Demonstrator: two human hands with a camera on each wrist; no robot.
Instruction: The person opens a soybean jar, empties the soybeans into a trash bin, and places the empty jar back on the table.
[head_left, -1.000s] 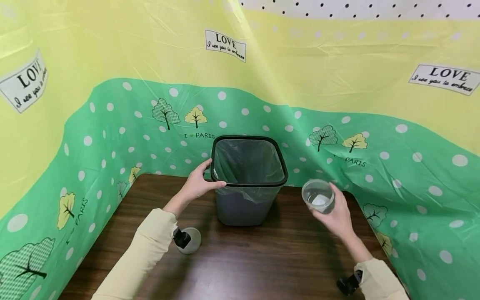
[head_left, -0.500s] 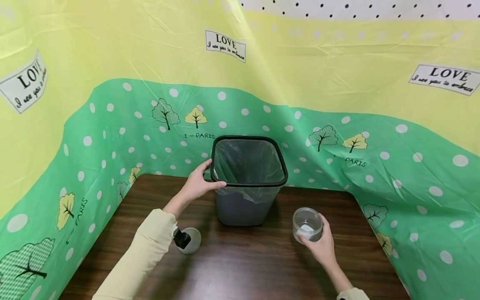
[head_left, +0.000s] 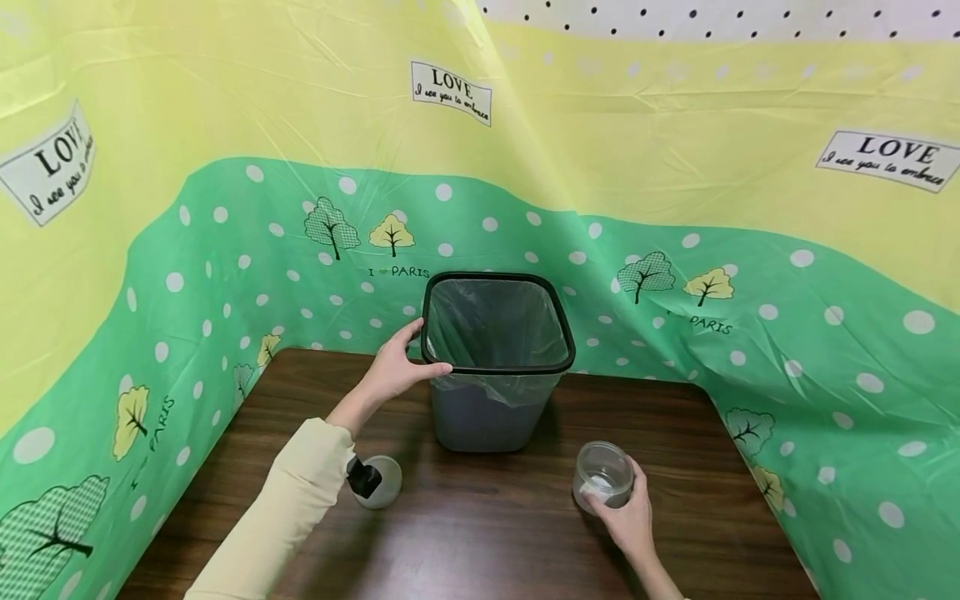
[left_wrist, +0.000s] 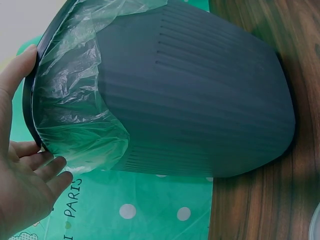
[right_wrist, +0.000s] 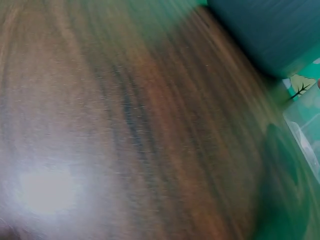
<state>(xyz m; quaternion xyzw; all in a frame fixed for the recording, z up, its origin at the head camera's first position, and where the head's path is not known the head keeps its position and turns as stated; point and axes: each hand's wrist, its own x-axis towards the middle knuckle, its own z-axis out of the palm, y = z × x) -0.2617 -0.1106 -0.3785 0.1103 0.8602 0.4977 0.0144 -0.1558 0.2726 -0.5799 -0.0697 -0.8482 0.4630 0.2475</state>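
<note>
A grey trash bin [head_left: 487, 417] with a black rim and a clear plastic liner stands upright on the wooden table. My left hand [head_left: 393, 364] holds its front left rim corner, thumb along the front and fingers at the side; the left wrist view shows this hand [left_wrist: 25, 175] against the rim. To the right of the bin, my right hand [head_left: 628, 512] grips a clear round plastic jar [head_left: 606, 467] by its side. Something white shows near the jar's bottom; I cannot tell what. In the blurred right wrist view only part of the jar [right_wrist: 305, 135] appears.
A round, pale translucent lid-like thing [head_left: 386, 483] lies on the table [head_left: 480, 533] beside my left wrist, partly hidden by the black wrist camera [head_left: 363, 477]. A green and yellow printed curtain [head_left: 360, 275] encloses the table at the back and both sides.
My right hand has come down and toward me, slightly left, with the clear jar in its grip. My left hand and the bin have stayed in place.
</note>
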